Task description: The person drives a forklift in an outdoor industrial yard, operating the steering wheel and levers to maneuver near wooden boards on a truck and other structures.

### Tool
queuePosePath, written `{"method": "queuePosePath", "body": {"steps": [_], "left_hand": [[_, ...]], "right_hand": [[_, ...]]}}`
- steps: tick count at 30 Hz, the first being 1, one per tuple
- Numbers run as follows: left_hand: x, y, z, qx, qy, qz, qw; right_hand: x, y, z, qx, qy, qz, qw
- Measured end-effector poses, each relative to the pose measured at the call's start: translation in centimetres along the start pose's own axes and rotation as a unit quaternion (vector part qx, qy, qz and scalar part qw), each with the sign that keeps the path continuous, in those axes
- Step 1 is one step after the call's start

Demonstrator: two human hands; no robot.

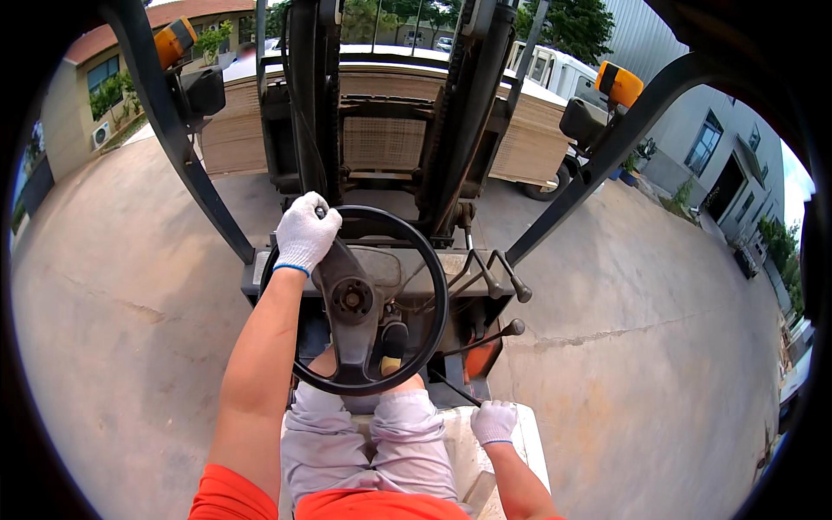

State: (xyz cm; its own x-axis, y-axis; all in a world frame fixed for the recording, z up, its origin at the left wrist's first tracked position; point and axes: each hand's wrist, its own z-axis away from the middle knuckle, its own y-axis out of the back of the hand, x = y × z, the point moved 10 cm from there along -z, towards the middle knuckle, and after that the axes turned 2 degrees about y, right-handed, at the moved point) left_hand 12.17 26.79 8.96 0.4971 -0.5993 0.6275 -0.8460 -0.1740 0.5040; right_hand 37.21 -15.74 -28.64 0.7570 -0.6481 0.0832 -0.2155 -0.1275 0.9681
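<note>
In a white knit glove, my left hand [305,232] is closed at the upper left of a black steering wheel [442,316], around what looks like its knob. My right hand [495,422], also gloved, is low at the right beside my thigh. Its fingers are wrapped round the end of a thin black lever [456,387] that slants up toward the wheel. Another lever with a round knob [514,327] stands just ahead of that hand. Two bent control levers [507,276] rise farther forward, right of the wheel. A dark shoe [393,342] shows through the wheel.
Ahead stands the forklift's dark mast [468,104], with a tall stack of brown sheets [533,139] beyond it. A white truck [568,82] is behind the stack at right. Roof posts [598,165] frame both sides. Concrete ground [624,347] surrounds the forklift; buildings [693,147] line both sides.
</note>
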Motion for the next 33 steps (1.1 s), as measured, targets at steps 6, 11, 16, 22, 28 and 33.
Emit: {"method": "queuePosePath", "body": {"steps": [6,11,16,22,28,33], "left_hand": [[-1.4,0.8,0.5,0.005,0.013,0.009,1.000],[-1.6,1.2,0.6,0.020,0.007,0.026,0.999],[-1.7,1.5,0.7,0.041,-0.010,0.030,0.999],[-1.8,0.9,0.7,0.022,0.008,0.030,0.999],[-2.2,1.5,0.8,0.025,0.023,0.030,0.999],[-2.2,1.5,0.9,0.020,0.030,0.038,0.999]], "right_hand": [[0.7,3.6,-3.6,-0.018,-0.084,-0.244,0.966],[-0.3,12.5,-11.5,0.119,-0.130,-0.440,0.881],[-1.7,17.5,-17.4,0.220,-0.107,-0.484,0.840],[-2.4,18.2,-22.0,0.275,-0.023,-0.319,0.907],[-3.4,19.3,-26.4,0.247,0.000,-0.284,0.927],[-3.4,20.0,-30.2,0.200,-0.034,-0.250,0.947]]}}
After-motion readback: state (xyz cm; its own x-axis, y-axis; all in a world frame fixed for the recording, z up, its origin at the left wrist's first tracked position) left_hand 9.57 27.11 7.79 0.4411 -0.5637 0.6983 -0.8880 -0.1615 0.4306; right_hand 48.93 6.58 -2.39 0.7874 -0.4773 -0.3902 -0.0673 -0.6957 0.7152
